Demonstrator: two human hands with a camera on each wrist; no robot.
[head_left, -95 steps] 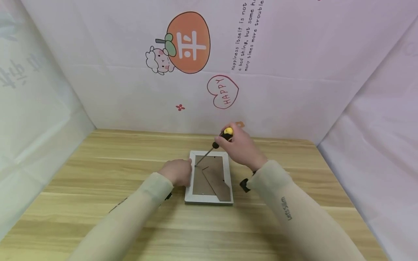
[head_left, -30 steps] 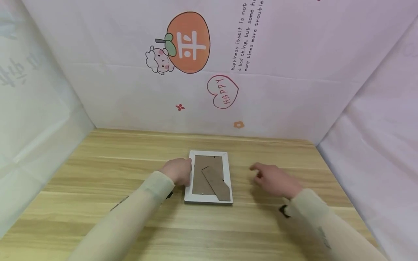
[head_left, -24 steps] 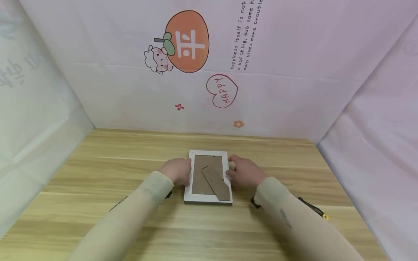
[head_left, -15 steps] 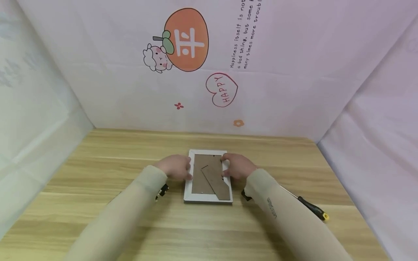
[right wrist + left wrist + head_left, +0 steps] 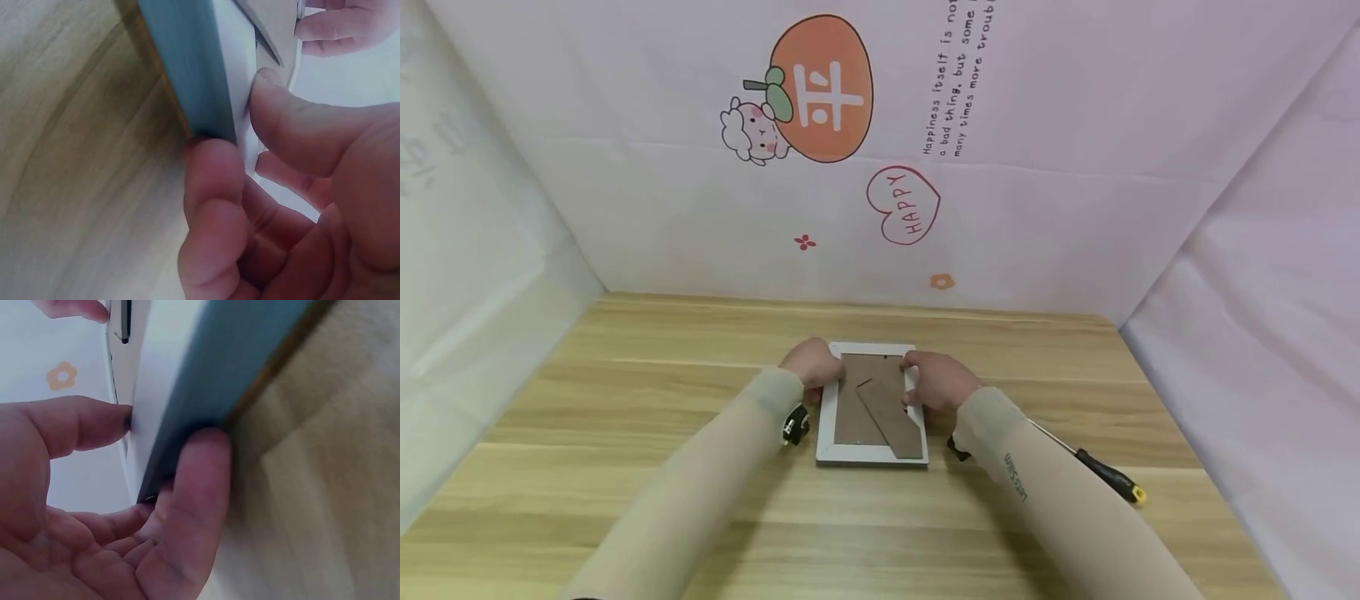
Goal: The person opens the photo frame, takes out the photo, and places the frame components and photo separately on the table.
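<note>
A white picture frame (image 5: 826, 429) lies face down on the table, its brown backing board (image 5: 857, 417) and the flat easel stand (image 5: 891, 417) facing up. My left hand (image 5: 812, 364) holds the frame's left side near the far corner. In the left wrist view its thumb (image 5: 106, 425) presses the back rim while a finger (image 5: 203, 494) bends against the outer edge. My right hand (image 5: 942, 381) grips the opposite side, thumb (image 5: 294, 125) on the white rim and a finger (image 5: 215, 181) at the lower edge. Small dark tabs show along the backing's edge.
A screwdriver (image 5: 1108, 475) with a black and yellow handle lies on the wooden table (image 5: 700, 333) to the right, its shaft partly behind the right sleeve. White printed cloth (image 5: 1037, 233) stands at the back and both sides.
The screwdriver, earlier in my right hand with its tip at the backing's left edge, now lies at right. My right hand has taken the frame's right side; my left has shifted toward the far corner.
</note>
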